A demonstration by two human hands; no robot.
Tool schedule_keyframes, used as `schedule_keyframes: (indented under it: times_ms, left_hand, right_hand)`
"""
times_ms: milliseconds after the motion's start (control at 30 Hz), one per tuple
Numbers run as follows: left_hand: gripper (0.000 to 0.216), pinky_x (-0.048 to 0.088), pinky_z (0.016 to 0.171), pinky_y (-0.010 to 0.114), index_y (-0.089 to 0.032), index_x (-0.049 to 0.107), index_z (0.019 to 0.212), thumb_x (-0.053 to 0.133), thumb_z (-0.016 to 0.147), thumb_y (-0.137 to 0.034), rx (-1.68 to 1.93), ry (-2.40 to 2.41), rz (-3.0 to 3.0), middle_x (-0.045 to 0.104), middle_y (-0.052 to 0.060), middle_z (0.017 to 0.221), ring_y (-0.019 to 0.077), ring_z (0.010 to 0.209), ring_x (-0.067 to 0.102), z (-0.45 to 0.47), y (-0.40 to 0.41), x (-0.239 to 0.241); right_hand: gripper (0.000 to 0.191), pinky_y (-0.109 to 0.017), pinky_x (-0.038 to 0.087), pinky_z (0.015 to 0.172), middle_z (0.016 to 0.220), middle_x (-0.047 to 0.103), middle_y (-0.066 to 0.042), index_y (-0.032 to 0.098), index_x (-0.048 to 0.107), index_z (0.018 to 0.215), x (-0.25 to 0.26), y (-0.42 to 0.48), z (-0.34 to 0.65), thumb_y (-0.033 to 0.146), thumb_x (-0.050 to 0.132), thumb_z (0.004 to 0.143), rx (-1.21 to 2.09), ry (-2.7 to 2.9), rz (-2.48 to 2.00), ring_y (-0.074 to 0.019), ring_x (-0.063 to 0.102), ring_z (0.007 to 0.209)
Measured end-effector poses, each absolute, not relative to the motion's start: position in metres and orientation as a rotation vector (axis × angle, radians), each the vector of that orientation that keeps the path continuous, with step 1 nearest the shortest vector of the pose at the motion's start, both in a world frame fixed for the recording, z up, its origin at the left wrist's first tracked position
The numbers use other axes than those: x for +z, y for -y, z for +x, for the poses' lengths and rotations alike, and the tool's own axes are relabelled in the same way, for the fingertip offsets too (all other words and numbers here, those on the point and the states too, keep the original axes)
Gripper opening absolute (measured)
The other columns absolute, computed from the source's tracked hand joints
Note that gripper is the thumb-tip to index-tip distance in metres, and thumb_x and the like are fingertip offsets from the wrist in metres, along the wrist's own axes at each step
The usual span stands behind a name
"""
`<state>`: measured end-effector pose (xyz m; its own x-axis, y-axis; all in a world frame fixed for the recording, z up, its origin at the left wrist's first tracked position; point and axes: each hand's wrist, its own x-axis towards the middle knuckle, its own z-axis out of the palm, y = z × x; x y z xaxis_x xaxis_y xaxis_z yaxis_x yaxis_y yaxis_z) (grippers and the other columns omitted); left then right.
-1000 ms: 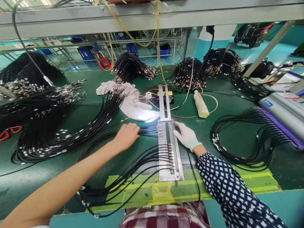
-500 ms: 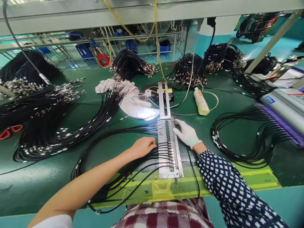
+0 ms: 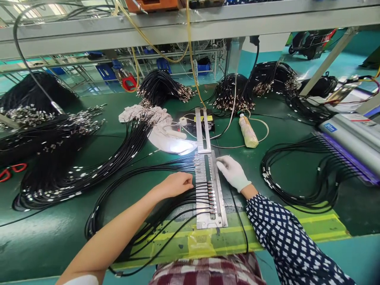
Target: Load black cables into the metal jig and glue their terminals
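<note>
A slotted metal fixture (image 3: 218, 204) lies lengthwise in front of me, with black cables (image 3: 166, 163) laid across it from the left. Their metal ends line up in rows along its slots. Close to the fixture's left edge, my bare left hand (image 3: 177, 184) is closed, thumb and fingers pinched at a black cable; the fingertips partly hide it. On the opposite side, my right hand (image 3: 234, 173) wears a white glove. Its thumb and curled fingers are against the fixture's right edge, gripping it. A longer slotted metal piece (image 3: 199, 130) extends from the far end.
A bright lamp shines on a white cloth (image 3: 157, 132) beyond the fixture. Cable bundles (image 3: 162, 85) lie at the back and left. A wrapped bottle (image 3: 248, 130) stands behind my right hand. Red-handled scissors (image 3: 12, 171) lie far left; a silver machine (image 3: 352, 136) holds cables at right.
The camera view has tilted up slightly, so the scene sits lower. Both hands keep nearly the same places at the fixture, the left still pinched and the right at the edge.
</note>
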<state>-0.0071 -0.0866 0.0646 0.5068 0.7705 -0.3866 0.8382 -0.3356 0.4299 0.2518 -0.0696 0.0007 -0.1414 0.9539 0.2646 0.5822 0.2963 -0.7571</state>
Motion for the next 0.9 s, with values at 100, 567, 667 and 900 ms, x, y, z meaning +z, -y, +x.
schedule_keyframes:
  times_ms: [100, 567, 667, 900]
  left_hand:
    - [0.018, 0.026, 0.06, 0.025, -0.02, 0.05, 0.07, 0.055, 0.084, -0.029, -0.132, -1.273, 2.147, 0.056, -0.002, 0.07, 0.0147, 0.066, 0.048, -0.01, 0.079, 0.061]
    - [0.027, 0.029, 0.059, 0.023, -0.018, 0.05, 0.077, 0.048, 0.097, -0.037, 0.41, -1.183, 1.888, 0.044, -0.005, 0.069, 0.0108, 0.065, 0.038, -0.019, 0.135, 0.104]
    - [0.025, 0.032, 0.06, 0.022, -0.018, 0.053, 0.079, 0.05, 0.097, -0.035, 0.321, -1.089, 1.875, 0.048, -0.004, 0.072, 0.0103, 0.066, 0.041, -0.013, 0.153, 0.108]
    - [0.02, 0.042, 0.06, 0.021, -0.021, 0.054, 0.114, 0.044, 0.101, -0.032, 0.539, -1.068, 1.83, 0.06, -0.002, 0.078, 0.0107, 0.065, 0.054, 0.007, 0.184, 0.095]
  right_hand:
    - [0.027, -0.035, 0.049, 0.085, 0.098, 0.07, -0.005, 0.023, 0.068, 0.099, -0.001, 0.069, 0.251, 0.041, 0.049, 0.095, 0.701, 1.837, -1.35, -0.0206, 0.064, 0.089]
    - [0.053, -0.028, 0.039, 0.062, 0.065, 0.052, 0.0, 0.019, 0.054, 0.064, 0.05, 0.105, 0.223, 0.064, 0.049, 0.091, 1.195, 1.652, -0.957, -0.014, 0.049, 0.063]
    - [0.06, -0.027, 0.035, 0.052, 0.058, 0.05, 0.001, 0.018, 0.053, 0.061, 0.06, 0.116, 0.213, 0.075, 0.052, 0.082, 1.513, 1.456, -0.975, -0.0117, 0.044, 0.053]
    - [0.061, -0.024, 0.028, 0.048, 0.054, 0.044, 0.004, 0.018, 0.047, 0.056, 0.069, 0.125, 0.206, 0.074, 0.062, 0.075, 1.853, 1.51, -0.873, -0.0087, 0.037, 0.052]
